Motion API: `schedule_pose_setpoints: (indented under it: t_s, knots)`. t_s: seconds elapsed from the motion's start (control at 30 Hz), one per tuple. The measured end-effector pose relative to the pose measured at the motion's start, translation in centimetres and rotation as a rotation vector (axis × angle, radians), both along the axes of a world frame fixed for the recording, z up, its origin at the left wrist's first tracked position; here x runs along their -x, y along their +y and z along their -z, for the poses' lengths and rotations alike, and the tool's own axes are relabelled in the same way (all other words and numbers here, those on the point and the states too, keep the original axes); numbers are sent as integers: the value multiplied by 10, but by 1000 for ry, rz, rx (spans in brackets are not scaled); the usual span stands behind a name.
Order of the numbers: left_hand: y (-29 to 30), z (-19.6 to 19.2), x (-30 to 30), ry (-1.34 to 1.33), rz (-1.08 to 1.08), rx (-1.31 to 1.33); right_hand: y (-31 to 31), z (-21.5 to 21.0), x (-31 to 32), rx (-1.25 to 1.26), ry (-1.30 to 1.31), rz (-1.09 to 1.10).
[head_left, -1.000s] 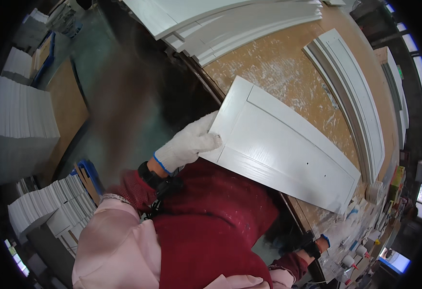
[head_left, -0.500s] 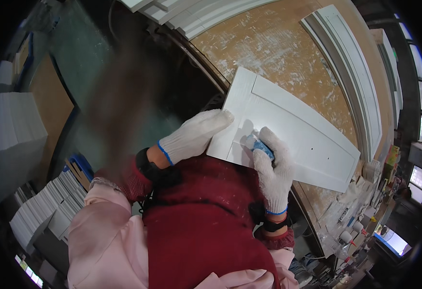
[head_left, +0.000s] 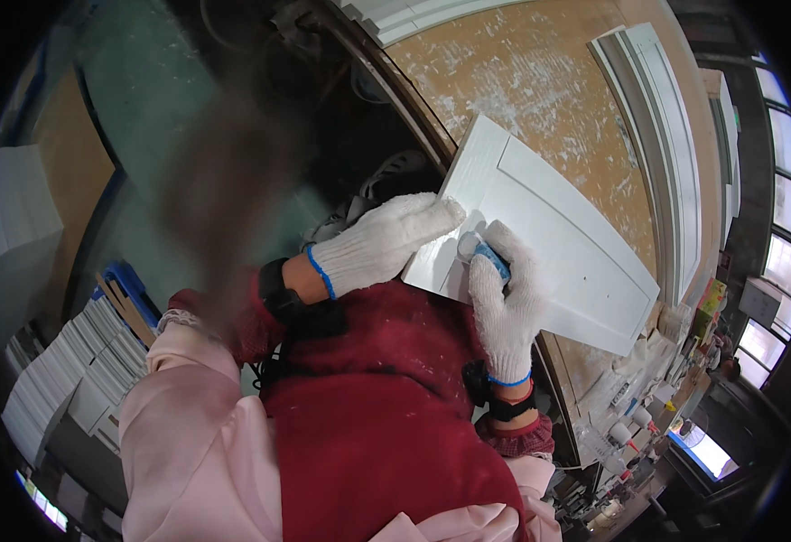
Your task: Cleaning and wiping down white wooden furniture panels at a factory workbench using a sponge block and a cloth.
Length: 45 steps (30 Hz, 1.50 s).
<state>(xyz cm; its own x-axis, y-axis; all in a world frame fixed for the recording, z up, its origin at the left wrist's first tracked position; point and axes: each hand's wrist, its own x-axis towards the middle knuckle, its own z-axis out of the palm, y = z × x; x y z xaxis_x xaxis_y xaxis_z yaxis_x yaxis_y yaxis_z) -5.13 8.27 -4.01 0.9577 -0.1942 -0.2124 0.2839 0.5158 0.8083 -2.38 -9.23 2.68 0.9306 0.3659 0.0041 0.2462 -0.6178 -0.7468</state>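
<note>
A white framed panel (head_left: pixel 576 262), like a cabinet door, lies at a slant, partly over the workbench edge in front of me. My left hand (head_left: pixel 386 235), in a white knit glove with a blue cuff, grips the panel's left end; the thumb side rests on the face and the other fingertips are hidden. My right hand (head_left: pixel 508 312), gloved the same way, is closed around a small blue-and-white block (head_left: pixel 493 260). The block is at the panel's face, close to the joint near the left end; whether it touches is hard to tell. Its exact kind is unclear.
The brown workbench (head_left: pixel 522 68) is smeared with white. More white panels (head_left: pixel 662 154) are stacked on its far right. Bottles and small tools (head_left: pixel 621 434) crowd the right side. Stacked white boards (head_left: pixel 61 370) stand at the lower left. A dark blur covers part of the left view.
The view has shifted slightly, and the panel sits a little differently in it. My right hand and the block have moved a short way toward the panel's left end. My left hand keeps its hold.
</note>
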Motion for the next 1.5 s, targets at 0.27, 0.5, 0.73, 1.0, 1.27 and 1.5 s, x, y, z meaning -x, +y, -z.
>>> schedule_pose_setpoints:
  t_s: [0.27,0.5,0.73,1.0,1.27,1.5]
  knots:
    - [-1,10,0,-106,-35,-105,-1,-7,-5,54,15,-88]
    - [-2,1,-6,67,4,205,3,0,-4,11,-100,-33]
    - [1,4,-2,-52,-2,-54,3,-11,-11,20,150,-95]
    - [1,4,-3,41,7,57,6,-7,-6,12,83,-32]
    - [2,1,-3,17,5,38,7,-8,-5,57,19,-30]
    - [0,1,-6,68,1,117,7,-8,0,12,125,67]
